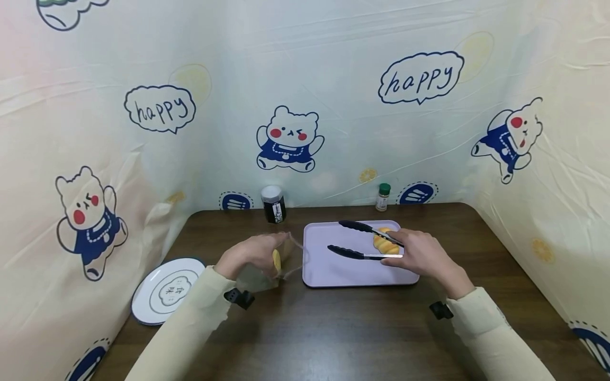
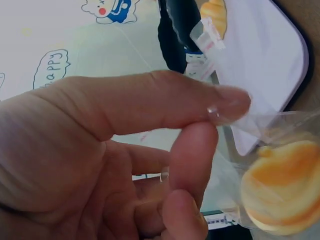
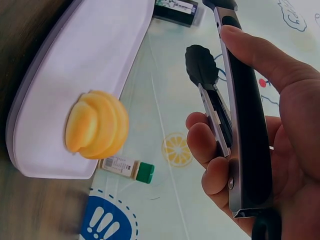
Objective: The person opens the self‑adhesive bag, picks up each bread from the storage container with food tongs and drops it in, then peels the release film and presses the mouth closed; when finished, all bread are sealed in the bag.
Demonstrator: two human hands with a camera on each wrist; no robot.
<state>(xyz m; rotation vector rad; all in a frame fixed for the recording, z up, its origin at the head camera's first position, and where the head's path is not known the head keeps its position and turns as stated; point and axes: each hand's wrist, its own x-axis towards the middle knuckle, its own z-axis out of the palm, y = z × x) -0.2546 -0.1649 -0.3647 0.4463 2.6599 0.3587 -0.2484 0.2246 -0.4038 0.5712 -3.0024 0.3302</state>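
My left hand [image 1: 257, 252] pinches the edge of a clear plastic bag [image 2: 285, 119] between thumb and forefinger. A round golden-brown bread roll [image 2: 282, 187] lies inside the bag, mostly blocked by the hand in the head view. A pair of kitchen tongs [image 3: 250, 135] with black tips is gripped by my right hand [image 1: 421, 254]. Their two arms are spread apart above the lilac tray [image 1: 333, 278], the tips pointing left. On the right part of that tray sits a twisted yellow bread [image 3: 97, 125], partly behind the tongs in the head view.
A white plate [image 1: 147, 296] with a printed centre lies at the table's left edge. Along the back stand a dark jar with a pale lid [image 1: 274, 205] and a small green-capped bottle [image 1: 383, 198]. Printed cloth [image 1: 333, 79] encloses the table at the back and sides.
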